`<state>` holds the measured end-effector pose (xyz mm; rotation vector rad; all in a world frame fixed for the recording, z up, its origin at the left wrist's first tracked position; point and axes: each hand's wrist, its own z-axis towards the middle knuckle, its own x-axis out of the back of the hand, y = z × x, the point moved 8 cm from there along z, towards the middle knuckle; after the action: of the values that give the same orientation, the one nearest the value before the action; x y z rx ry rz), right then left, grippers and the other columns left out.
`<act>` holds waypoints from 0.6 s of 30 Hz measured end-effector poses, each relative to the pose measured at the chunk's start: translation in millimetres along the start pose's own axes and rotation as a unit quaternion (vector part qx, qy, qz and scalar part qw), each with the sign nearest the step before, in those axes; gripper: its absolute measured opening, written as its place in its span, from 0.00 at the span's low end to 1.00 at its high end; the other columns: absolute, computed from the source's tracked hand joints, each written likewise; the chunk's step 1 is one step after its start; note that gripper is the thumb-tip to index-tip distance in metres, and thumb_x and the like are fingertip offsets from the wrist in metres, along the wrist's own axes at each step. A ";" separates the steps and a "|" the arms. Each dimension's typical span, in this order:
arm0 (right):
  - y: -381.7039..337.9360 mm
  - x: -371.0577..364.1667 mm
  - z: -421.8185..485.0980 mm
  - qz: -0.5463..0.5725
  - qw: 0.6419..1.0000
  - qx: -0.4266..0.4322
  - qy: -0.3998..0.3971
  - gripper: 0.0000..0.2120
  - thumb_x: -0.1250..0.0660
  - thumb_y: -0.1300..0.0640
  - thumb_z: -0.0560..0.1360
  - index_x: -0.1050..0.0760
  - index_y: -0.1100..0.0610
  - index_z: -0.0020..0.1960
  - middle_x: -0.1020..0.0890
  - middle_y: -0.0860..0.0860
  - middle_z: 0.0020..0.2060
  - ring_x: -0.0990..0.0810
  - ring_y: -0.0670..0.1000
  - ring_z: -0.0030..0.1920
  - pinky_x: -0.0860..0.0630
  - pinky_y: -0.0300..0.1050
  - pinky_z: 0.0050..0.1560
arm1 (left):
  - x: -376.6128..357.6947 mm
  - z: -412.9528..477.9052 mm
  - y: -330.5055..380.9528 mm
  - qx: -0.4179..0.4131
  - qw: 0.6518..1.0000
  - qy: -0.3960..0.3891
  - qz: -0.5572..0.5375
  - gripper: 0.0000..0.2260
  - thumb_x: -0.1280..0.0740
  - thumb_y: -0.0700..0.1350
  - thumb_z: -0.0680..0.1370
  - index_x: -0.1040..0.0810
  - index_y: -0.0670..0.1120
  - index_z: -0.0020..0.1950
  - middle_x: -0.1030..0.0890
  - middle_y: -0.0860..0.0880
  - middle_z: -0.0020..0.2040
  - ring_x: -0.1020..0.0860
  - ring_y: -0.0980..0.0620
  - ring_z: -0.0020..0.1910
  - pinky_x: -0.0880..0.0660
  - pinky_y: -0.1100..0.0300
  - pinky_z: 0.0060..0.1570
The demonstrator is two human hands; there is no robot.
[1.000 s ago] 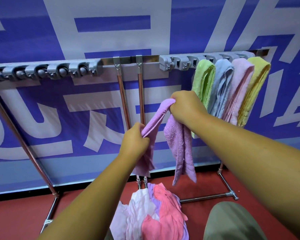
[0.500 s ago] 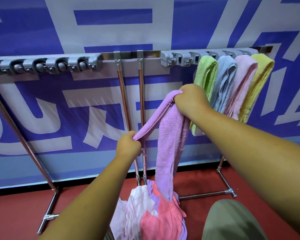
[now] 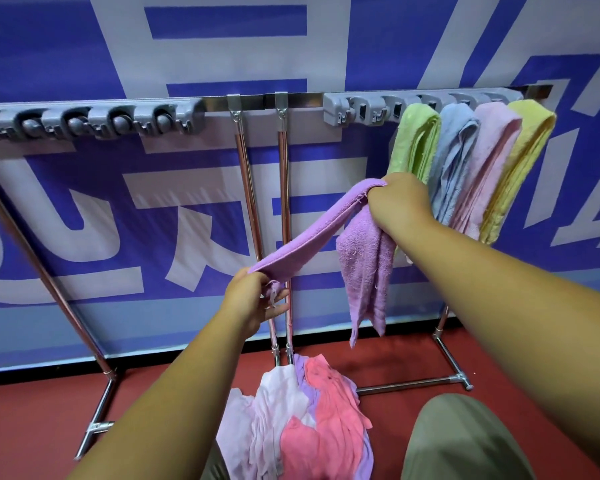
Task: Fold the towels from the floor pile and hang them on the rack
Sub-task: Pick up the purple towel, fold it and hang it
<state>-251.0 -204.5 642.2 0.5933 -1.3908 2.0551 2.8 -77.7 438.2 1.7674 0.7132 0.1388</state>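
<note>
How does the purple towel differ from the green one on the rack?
The purple towel is held mid-air, stretched between the left hand and right hand; the green towel hangs on the rack. The purple towel has one loose end dangling; the green towel is folded into a neat strip. Both look like terry cloth.

Banner [image 3: 222,57] characters cropped, unreadable

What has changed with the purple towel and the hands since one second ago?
The right hand and left hand drew slightly apart, pulling the purple towel taut between them. Its loose end, which reached the floor pile half a second ago, now hangs clear. Both hands kept their grip; the hung towels stayed.
</note>
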 end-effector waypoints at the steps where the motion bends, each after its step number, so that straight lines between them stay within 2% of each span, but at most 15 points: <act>1: 0.5 0.5 -0.1 0.001 1.000 0.000 0.002 0.14 0.40 0.62 0.77 0.32 0.58 0.33 0.28 0.54 0.31 0.33 0.52 0.31 0.41 0.47 0.29 | -1.4 1.3 -0.4 -0.003 1.000 -0.011 -0.007 0.16 0.45 0.33 0.79 0.21 0.43 0.60 0.20 0.42 0.41 0.15 0.41 0.46 0.15 0.41 0.52; 5: 3.3 4.1 -1.2 0.007 1.000 -0.007 0.012 0.16 0.40 0.63 0.78 0.33 0.57 0.32 0.29 0.53 0.31 0.33 0.51 0.31 0.42 0.47 0.29 | 6.9 9.1 -4.9 -0.007 0.997 0.000 -0.076 0.16 0.41 0.30 0.80 0.21 0.39 0.65 0.18 0.41 0.48 0.17 0.50 0.42 0.16 0.58 0.45; 8: 7.0 6.7 -1.8 0.000 1.000 -0.010 0.022 0.16 0.41 0.63 0.79 0.34 0.57 0.32 0.29 0.52 0.31 0.33 0.54 0.32 0.42 0.46 0.29 | 11.8 12.9 -10.2 0.014 0.996 0.007 -0.092 0.10 0.37 0.32 0.83 0.22 0.38 0.62 0.20 0.46 0.38 0.21 0.56 0.32 0.18 0.64 0.37; 10: 10.2 7.3 -2.3 0.002 0.999 -0.016 0.029 0.16 0.40 0.63 0.79 0.34 0.57 0.32 0.29 0.52 0.32 0.30 0.57 0.36 0.40 0.48 0.32 | 8.7 10.5 -11.3 0.024 0.996 -0.025 -0.084 0.09 0.38 0.33 0.85 0.24 0.41 0.62 0.21 0.48 0.37 0.23 0.56 0.33 0.19 0.64 0.37; 13: 14.7 6.5 -1.4 0.007 0.999 -0.016 0.036 0.16 0.40 0.63 0.79 0.33 0.57 0.33 0.28 0.51 0.32 0.28 0.59 0.41 0.36 0.46 0.39 | 3.9 4.9 -12.8 0.032 0.994 -0.091 -0.048 0.10 0.39 0.36 0.86 0.25 0.46 0.64 0.23 0.49 0.39 0.22 0.54 0.37 0.15 0.55 0.45; 15: 17.3 6.0 -0.5 0.010 0.999 -0.016 0.041 0.15 0.40 0.63 0.79 0.33 0.58 0.33 0.28 0.51 0.32 0.28 0.59 0.41 0.38 0.48 0.36 | 3.9 1.3 -13.1 0.036 0.993 -0.108 -0.037 0.08 0.38 0.38 0.87 0.24 0.48 0.63 0.24 0.50 0.38 0.22 0.54 0.36 0.14 0.49 0.51; 18: 18.5 4.4 0.1 0.011 0.999 -0.011 0.042 0.15 0.41 0.63 0.79 0.34 0.57 0.33 0.28 0.51 0.32 0.28 0.59 0.41 0.39 0.48 0.37 | 9.3 4.9 -8.2 0.014 0.991 -0.100 -0.085 0.11 0.38 0.35 0.86 0.22 0.47 0.63 0.22 0.49 0.40 0.23 0.56 0.34 0.14 0.49 0.51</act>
<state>-266.8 -208.9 632.6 0.4787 -1.3747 2.0562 9.2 -75.7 426.7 1.7097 0.7181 -0.1618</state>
